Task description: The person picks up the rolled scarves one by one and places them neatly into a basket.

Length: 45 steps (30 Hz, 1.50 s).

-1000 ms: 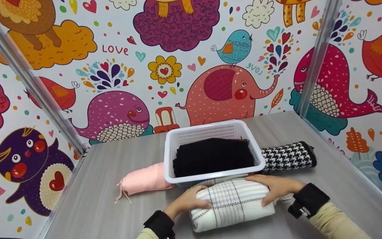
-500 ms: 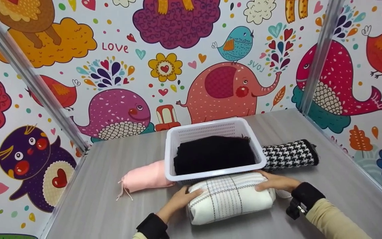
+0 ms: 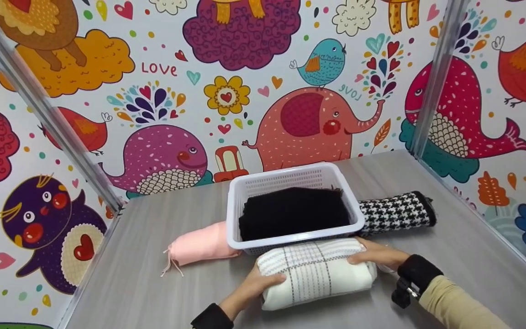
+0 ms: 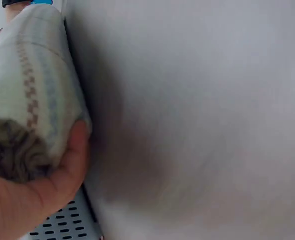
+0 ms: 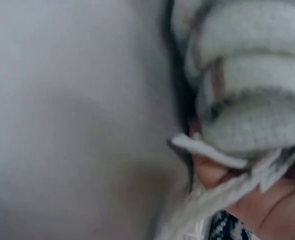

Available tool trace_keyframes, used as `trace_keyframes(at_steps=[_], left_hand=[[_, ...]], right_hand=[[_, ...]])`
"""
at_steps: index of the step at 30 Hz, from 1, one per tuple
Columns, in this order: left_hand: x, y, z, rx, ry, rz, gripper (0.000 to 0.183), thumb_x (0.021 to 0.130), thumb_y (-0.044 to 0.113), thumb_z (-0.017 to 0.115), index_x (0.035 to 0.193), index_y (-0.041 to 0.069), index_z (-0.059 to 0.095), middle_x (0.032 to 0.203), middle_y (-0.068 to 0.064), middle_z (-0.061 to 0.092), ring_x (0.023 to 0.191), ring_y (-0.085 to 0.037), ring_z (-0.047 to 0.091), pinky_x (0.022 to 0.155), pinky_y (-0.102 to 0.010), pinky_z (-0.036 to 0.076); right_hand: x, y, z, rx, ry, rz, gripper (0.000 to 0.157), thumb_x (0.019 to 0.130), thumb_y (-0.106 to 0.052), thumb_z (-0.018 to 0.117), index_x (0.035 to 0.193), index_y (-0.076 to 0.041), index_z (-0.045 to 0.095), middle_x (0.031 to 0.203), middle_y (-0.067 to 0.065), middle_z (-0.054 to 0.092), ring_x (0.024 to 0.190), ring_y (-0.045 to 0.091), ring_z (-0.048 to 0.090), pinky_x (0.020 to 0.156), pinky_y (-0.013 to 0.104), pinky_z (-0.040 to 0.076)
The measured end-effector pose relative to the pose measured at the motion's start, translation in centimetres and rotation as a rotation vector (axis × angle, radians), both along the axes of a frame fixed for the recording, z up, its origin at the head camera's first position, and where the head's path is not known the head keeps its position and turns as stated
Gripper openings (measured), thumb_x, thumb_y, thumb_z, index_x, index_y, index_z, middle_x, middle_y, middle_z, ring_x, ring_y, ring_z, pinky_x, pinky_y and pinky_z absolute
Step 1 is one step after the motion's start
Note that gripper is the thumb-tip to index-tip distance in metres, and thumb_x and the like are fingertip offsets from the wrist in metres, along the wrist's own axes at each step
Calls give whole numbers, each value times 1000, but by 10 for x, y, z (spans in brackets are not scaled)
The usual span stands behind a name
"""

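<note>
Plaid roll (image 3: 318,276), axis crosswise, between hands (image 3: 255,284) (image 3: 381,254)

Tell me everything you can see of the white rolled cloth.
The white rolled cloth looks soft and woven, patterned with grey, brown and pale blue bands and lines. It forms a thick roll, lying crosswise in front of the white basket. Coiled layers and loose white strands show at its right end. The left hand grips one end, the right hand the other. Whether it touches the basket is unclear.
</note>
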State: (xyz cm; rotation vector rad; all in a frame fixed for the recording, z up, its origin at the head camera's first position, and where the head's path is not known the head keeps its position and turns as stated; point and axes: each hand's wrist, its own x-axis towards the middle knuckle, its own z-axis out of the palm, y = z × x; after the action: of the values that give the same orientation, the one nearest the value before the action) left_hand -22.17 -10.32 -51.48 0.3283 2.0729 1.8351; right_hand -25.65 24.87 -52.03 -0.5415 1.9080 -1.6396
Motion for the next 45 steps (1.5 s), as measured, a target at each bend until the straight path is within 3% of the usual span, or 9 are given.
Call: trace_keyframes(at_steps=[5, 10, 15, 21, 25, 31, 36, 41, 45], left_hand=[[6, -3, 6, 41, -18, 25, 71, 77, 12, 66, 134, -2, 27, 116, -7, 57, 96, -11, 55, 87, -23, 40], [12, -13, 25, -33, -80, 12, 71, 78, 20, 65, 135, 0, 28, 107, -6, 59, 80, -13, 59, 69, -25, 48], [15, -27, 48, -86, -79, -49, 66, 80, 28, 63, 134, 4, 35, 95, -4, 63, 68, -13, 61, 58, -27, 49], [15, -41, 81, -87, -59, -136, 56, 84, 32, 59, 129, 4, 42, 91, -5, 65, 68, -14, 62, 58, -31, 51], [8, -42, 106, -71, -20, -135, 56, 86, 33, 58, 131, 5, 40, 95, -6, 65, 71, -16, 63, 60, -34, 52], [-19, -30, 137, 35, 10, 41, 64, 84, 29, 63, 135, 9, 29, 107, -10, 60, 84, -18, 62, 70, -34, 51], [-59, -15, 150, 80, 184, 237, 73, 79, 20, 64, 139, 6, 25, 126, -16, 48, 104, -21, 50, 87, -32, 42], [-103, -5, 147, 121, 307, 396, 77, 76, 15, 65, 140, 2, 24, 127, -20, 42, 105, -24, 45, 87, -29, 37], [-138, 0, 129, 113, 317, 468, 75, 77, 12, 64, 141, 2, 26, 130, -22, 43, 109, -27, 44, 93, -33, 35]], right_hand=[[3, -7, -3, -191, -137, 67, 71, 86, -4, 52, 138, 8, 4, 125, 17, 51, 104, 29, 57, 85, 42, 48], [14, -13, 6, -181, -137, 78, 75, 88, -9, 53, 139, 10, 1, 127, 16, 51, 105, 27, 58, 86, 42, 47], [22, -19, 30, -116, -87, 71, 75, 88, -16, 54, 139, 10, 7, 125, 14, 52, 106, 25, 56, 86, 43, 47], [31, -25, 67, -101, -79, 88, 65, 89, -17, 52, 140, 4, 18, 122, 13, 53, 105, 26, 57, 86, 43, 47], [30, -27, 94, -109, -20, 34, 61, 89, -15, 52, 139, 2, 21, 118, 14, 56, 99, 28, 60, 80, 46, 50], [-1, -33, 132, -110, 77, -231, 66, 86, -16, 57, 139, -2, 20, 116, 13, 54, 93, 24, 61, 74, 44, 52], [-46, -43, 157, -199, 173, -414, 69, 83, -10, 60, 139, -5, 20, 118, 12, 44, 94, 19, 58, 76, 40, 52], [-89, -53, 162, -226, 297, -531, 73, 81, -6, 62, 141, -7, 21, 119, 12, 39, 97, 17, 51, 74, 29, 51], [-117, -59, 145, -168, 319, -613, 79, 82, -10, 62, 145, -8, 15, 132, 18, 33, 109, 23, 41, 83, 28, 45]])
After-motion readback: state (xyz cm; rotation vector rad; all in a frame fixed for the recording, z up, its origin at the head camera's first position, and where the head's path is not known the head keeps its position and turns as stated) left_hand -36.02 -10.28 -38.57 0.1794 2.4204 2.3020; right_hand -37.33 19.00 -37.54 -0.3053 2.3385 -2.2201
